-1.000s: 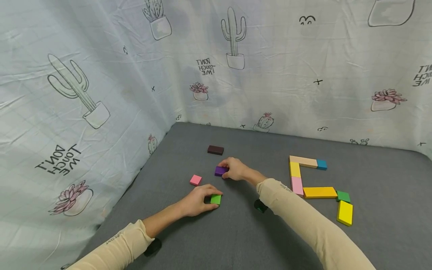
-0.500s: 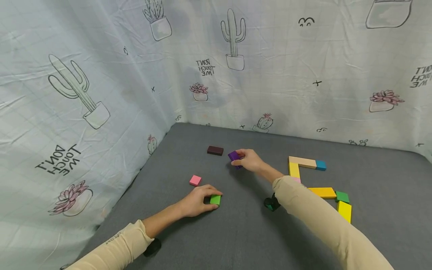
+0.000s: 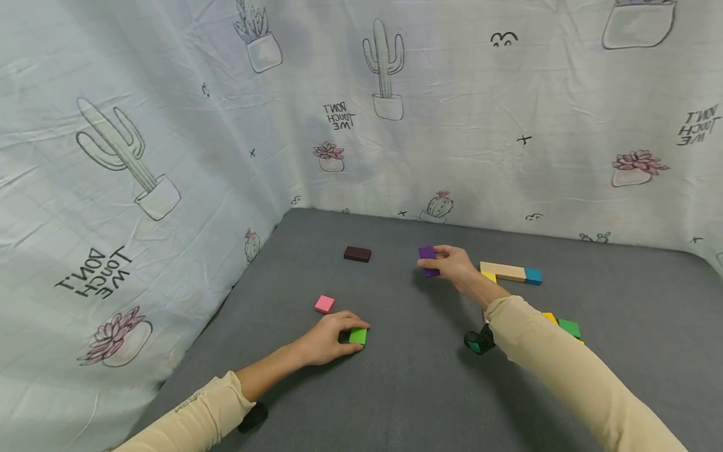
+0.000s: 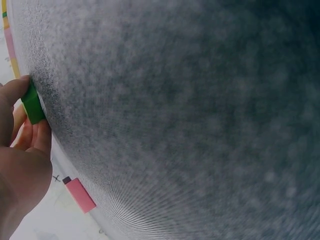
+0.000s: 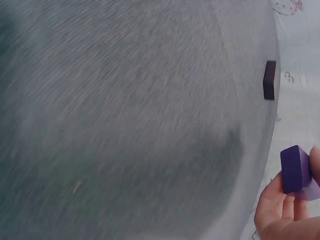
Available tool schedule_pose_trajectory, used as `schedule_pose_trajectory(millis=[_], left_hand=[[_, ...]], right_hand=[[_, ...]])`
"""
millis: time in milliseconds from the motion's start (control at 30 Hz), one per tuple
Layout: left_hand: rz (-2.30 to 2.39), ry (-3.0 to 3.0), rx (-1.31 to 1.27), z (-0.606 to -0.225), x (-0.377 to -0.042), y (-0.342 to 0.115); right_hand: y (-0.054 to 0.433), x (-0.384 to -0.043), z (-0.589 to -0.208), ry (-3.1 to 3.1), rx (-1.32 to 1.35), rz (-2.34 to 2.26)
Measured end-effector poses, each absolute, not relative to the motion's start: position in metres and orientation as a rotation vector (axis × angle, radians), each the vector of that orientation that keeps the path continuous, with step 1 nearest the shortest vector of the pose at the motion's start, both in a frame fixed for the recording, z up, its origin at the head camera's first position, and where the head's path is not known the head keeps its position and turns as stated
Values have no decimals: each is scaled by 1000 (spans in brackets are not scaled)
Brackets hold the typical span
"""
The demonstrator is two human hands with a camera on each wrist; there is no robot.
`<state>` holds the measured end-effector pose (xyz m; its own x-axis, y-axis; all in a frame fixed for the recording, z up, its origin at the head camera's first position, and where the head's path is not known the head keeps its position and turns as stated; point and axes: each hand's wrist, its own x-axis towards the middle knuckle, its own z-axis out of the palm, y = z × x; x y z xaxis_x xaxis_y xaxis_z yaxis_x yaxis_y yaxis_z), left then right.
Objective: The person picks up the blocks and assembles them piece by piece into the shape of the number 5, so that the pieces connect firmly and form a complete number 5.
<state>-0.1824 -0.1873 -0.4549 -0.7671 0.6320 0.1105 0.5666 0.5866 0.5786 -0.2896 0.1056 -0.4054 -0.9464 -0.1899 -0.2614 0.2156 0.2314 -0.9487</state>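
Note:
My left hand [image 3: 327, 339] pinches a light green block [image 3: 358, 336] between thumb and fingers, low at the grey tabletop. The left wrist view shows the same green block [image 4: 33, 106] in those fingertips. Up off the surface, my right hand [image 3: 456, 266] holds a purple block [image 3: 428, 261] by its edges. In the right wrist view the purple block [image 5: 295, 170] sits between thumb and fingers. Behind the left hand lies a small pink block [image 3: 324, 304], and a dark brown block [image 3: 358, 253] rests farther back.
To the right, partly behind the right forearm, lies a row of blocks: a tan block [image 3: 503, 271], a blue block [image 3: 533, 276], a yellow block [image 3: 488, 275] and a green block [image 3: 569, 328]. A patterned white curtain [image 3: 469, 150] borders the grey table [image 3: 407, 389] at left and back.
My right hand has lifted the purple block off the table and carried it to the right, near the tan block. The left hand stays on the green block.

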Motion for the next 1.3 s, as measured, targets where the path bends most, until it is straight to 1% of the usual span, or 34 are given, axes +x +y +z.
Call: schedule_pose_trajectory(millis=[267,633,867,1300], left_hand=[[931,2703,1041,-456,-183,-186],[928,2698,1047,-455,-184,-184],[941,2691,1037,-454,-184,-184],[970,2683,1041,-454,-183,-185]], right_hand=[[139,-283,-399,2072,-14,-1848],[186,-266,-391,2120,52,-1765],[220,-253,-393,2140,30,-1718],[260,-225,-392,2095,179,-1739]])
